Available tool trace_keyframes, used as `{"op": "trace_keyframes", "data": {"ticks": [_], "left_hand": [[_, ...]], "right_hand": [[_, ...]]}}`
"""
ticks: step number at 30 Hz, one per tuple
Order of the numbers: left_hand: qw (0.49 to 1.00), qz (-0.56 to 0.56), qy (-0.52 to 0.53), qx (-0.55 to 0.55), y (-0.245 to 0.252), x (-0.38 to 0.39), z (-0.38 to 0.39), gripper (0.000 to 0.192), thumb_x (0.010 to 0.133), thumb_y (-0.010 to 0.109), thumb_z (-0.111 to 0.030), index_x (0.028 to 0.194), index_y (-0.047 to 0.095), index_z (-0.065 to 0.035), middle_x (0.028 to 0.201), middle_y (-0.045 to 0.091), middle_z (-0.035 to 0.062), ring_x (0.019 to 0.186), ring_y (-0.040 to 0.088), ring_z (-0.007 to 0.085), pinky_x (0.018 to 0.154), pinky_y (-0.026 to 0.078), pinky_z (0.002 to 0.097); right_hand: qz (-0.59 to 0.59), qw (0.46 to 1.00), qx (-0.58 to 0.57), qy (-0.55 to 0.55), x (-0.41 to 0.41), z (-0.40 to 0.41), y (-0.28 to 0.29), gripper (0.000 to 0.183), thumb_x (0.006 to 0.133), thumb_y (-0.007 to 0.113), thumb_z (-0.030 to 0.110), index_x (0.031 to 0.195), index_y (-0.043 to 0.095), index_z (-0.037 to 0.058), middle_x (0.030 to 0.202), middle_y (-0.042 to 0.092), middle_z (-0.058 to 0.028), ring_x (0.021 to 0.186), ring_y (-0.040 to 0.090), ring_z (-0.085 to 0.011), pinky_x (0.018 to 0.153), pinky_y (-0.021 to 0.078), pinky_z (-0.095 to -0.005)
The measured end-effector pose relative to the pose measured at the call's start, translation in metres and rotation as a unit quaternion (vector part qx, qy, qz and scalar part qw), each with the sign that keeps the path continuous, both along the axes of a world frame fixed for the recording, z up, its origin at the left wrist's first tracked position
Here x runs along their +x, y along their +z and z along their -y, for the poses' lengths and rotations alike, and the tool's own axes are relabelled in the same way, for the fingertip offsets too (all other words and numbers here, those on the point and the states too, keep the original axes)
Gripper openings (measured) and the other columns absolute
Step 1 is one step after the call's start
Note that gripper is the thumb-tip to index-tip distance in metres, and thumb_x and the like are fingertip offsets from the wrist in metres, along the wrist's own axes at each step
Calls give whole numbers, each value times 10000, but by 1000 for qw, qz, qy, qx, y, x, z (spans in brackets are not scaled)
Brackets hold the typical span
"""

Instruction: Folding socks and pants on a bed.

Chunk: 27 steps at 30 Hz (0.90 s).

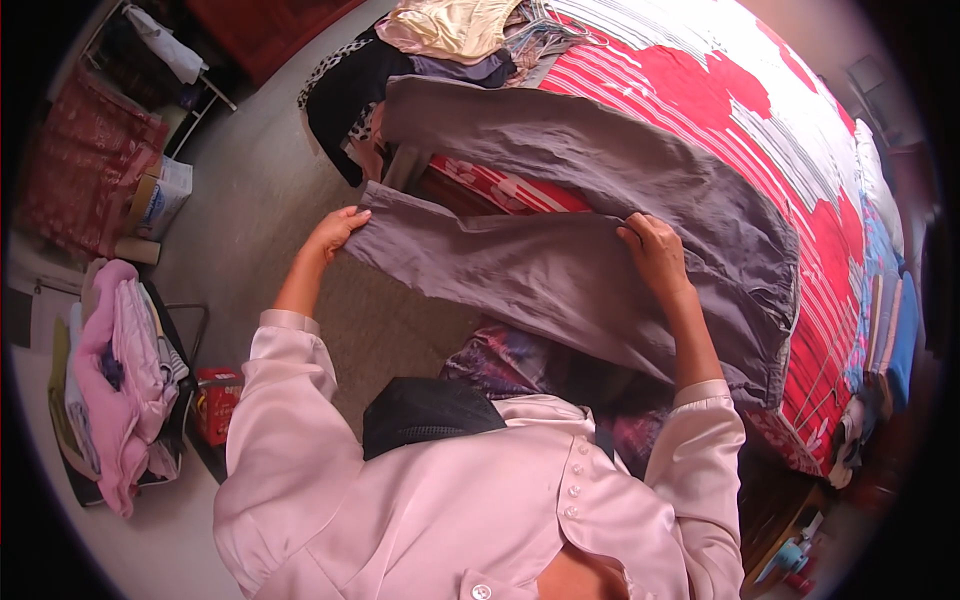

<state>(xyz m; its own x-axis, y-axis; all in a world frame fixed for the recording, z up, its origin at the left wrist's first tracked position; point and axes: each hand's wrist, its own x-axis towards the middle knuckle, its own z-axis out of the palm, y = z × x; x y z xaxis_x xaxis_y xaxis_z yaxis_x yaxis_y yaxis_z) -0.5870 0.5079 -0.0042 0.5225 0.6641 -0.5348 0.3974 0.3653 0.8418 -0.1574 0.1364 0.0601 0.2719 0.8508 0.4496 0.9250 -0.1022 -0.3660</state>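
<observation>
A pair of grey trousers (525,255) is spread over the edge of the bed, its waistband at the right and both legs pointing left. My left hand (339,231) pinches the hem corner of the nearer leg, which is held stretched out over the floor. Higher up on that same leg, my right hand (654,251) grips the upper edge of the cloth with bent fingers. The farther leg lies across the red and white bedspread (697,82), curving away from the nearer one.
Beyond the trousers are a cream satin garment (450,26), wire hangers (551,26) and dark clothes (349,97). A chair at left bears piled clothes (124,375), beside a red box (219,405). Folded cloths (892,330) stand at the bed's right end.
</observation>
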Motion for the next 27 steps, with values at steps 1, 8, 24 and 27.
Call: {"op": "trace_keyframes", "data": {"ticks": [1, 8, 24, 27], "left_hand": [[1000, -12, 19, 21, -3, -1, -6, 238, 936, 674, -197, 1098, 675, -23, 993, 713, 40, 866, 658, 137, 815, 520, 295], [969, -108, 198, 97, 0, 15, -21, 307, 811, 742, -293, 956, 689, -28, 917, 696, 85, 864, 631, 192, 757, 480, 334], [834, -139, 138, 516, 24, 47, 47, 563, 947, 598, -488, 881, 631, 70, 874, 632, 317, 827, 577, 515, 721, 480, 468], [786, -181, 153, 571, 40, 32, 22, 578, 964, 564, -498, 941, 651, 73, 922, 649, 317, 880, 610, 500, 745, 483, 472]], "right_hand": [[17, 1000, -10, 10, 1, 2, 1, 185, 884, 683, 208, 852, 581, 57, 760, 603, -133, 743, 612, -358, 673, 474, -465], [54, 997, -2, -55, 4, 7, -8, 203, 888, 675, 214, 837, 555, 59, 765, 600, -126, 753, 610, -346, 689, 477, -459], [99, 989, -26, -109, 36, 12, -29, 294, 954, 615, 314, 797, 523, 83, 677, 646, -143, 657, 661, -343, 557, 492, -461], [118, 986, -91, -76, 38, 14, -30, 280, 956, 611, 316, 807, 542, 89, 682, 653, -152, 662, 668, -346, 563, 501, -459]]}}
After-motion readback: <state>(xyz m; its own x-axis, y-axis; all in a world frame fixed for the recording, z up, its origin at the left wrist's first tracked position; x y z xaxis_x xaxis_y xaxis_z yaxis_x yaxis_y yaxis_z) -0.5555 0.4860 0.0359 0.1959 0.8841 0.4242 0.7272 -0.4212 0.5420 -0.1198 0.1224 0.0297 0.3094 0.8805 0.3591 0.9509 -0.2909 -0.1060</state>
